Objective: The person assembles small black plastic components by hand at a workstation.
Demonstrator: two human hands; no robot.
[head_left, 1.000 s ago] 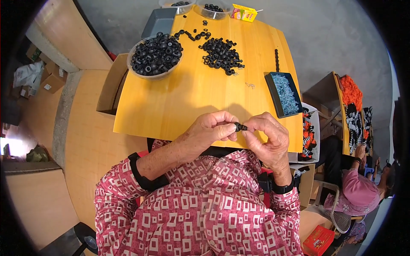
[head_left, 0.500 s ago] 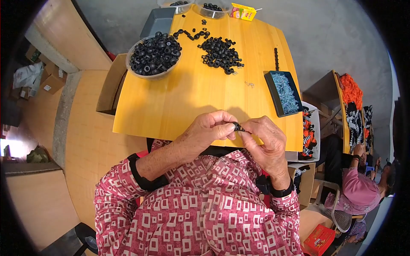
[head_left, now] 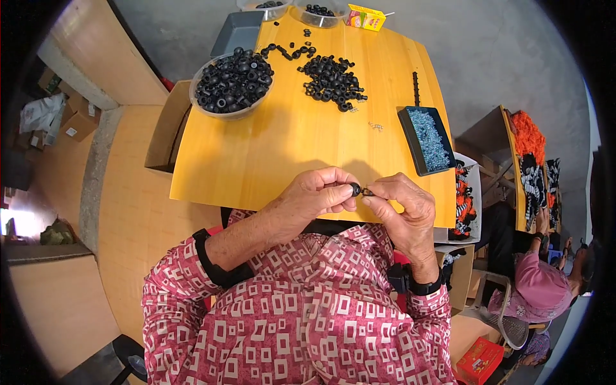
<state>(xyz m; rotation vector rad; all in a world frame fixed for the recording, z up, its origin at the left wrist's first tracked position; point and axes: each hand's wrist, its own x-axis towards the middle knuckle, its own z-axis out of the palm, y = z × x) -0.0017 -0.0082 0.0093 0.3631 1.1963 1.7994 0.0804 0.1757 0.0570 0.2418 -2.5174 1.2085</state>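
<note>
Above the near edge of the wooden table [head_left: 256, 173], my left hand [head_left: 319, 192] pinches a small round black plastic piece [head_left: 355, 189] between thumb and forefinger. Close against it, my right hand [head_left: 401, 208] grips a smaller dark ring-like piece [head_left: 367, 191] in its fingertips. Whether the two pieces touch I cannot tell. Beyond my hands, a loose pile of small black plastic parts [head_left: 332, 80] lies on the table. A clear round bowl [head_left: 237, 115] heaped with larger black pieces stands at the left.
To the right, a dark tray [head_left: 417, 155] holds many tiny bluish bits. At the back are a grey bin [head_left: 234, 35], clear tubs [head_left: 319, 19] and a yellow carton [head_left: 366, 18]. A white box [head_left: 473, 199] stands beside the table; a person [head_left: 539, 282] sits at far right.
My right hand has moved slightly right, away from the left, so the dark ring-like piece now shows between them. My left hand stays nearly in place.
</note>
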